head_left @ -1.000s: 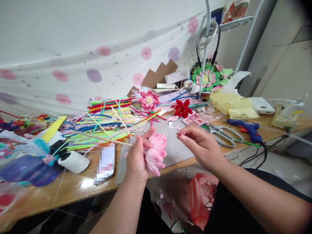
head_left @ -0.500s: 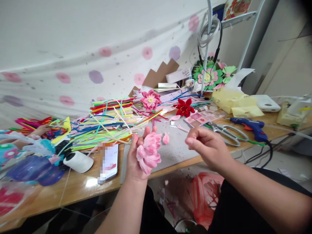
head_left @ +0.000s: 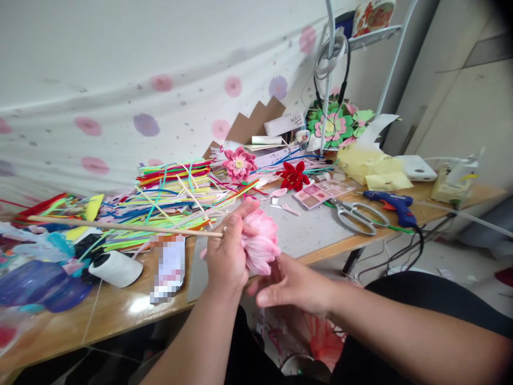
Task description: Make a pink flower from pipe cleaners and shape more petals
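A soft pink flower with many rounded, fuzzy-looking petals [head_left: 262, 243] is held in the left hand [head_left: 228, 248], whose fingers and thumb are closed about its base. A long, straight, pale wooden stick [head_left: 120, 227] is gripped in the same hand and is pointed out to the left; how it is joined to the flower cannot be told, since its near end is covered by the fingers. The petals are turned to the right, away from the left palm.

The right hand [head_left: 298, 289] is placed just below and to the right of the flower, loosely spread, with the thumb set apart from the curved fingers. Its fingertips are blurred and partly hidden, so it cannot be told whether the lower petals are touched.

The flower is held above the front edge of a flat grey mat [head_left: 300, 230]. Beyond it, a red flower with pointed petals [head_left: 294, 176] is laid near a flat pink palette [head_left: 320, 193]. To the right of the mat's middle, grey-handled metal scissors [head_left: 356, 218] are set near a blue glue gun [head_left: 395, 204].
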A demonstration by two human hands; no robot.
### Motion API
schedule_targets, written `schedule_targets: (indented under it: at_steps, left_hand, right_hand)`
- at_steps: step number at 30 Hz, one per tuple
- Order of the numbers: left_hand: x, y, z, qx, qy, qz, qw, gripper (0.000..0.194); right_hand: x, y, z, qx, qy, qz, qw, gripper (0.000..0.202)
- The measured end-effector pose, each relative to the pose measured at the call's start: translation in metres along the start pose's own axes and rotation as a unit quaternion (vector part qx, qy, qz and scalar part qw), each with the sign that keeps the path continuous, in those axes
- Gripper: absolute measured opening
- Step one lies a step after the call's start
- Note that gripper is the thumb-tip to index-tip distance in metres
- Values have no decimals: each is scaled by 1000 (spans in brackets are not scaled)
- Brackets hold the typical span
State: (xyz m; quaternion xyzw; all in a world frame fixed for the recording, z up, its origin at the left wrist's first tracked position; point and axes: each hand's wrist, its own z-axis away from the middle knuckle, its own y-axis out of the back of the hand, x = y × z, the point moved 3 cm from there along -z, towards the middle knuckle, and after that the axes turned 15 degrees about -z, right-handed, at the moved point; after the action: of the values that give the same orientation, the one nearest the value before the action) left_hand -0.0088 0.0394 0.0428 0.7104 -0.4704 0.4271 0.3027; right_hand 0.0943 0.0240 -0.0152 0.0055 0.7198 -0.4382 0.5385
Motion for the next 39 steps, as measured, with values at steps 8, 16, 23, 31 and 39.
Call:
schedule_targets:
  at_steps: [8,16,23,31,39]
  left_hand:
    - [-4,17,-15,9,-64,-147,987,33]
    - [-11,-18,9,-119,-20,-172,978,34]
    - [0,-36,16,-198,-53,-237,950,27]
    - [0,-33,18,-177,-2,-153,972,26]
    - [-1,-25,16,-182,-4,-178,967,33]
  right_hand:
    - [-35,5,37,34,6,56,998,31]
    - [-95,12,42,164,304,455,821,8]
    - [-86,8,31,122,286,579,753,13]
    - [-85,18,32,129,201,434,869,12]
    - [-86,11,33,84,232,492,835,14]
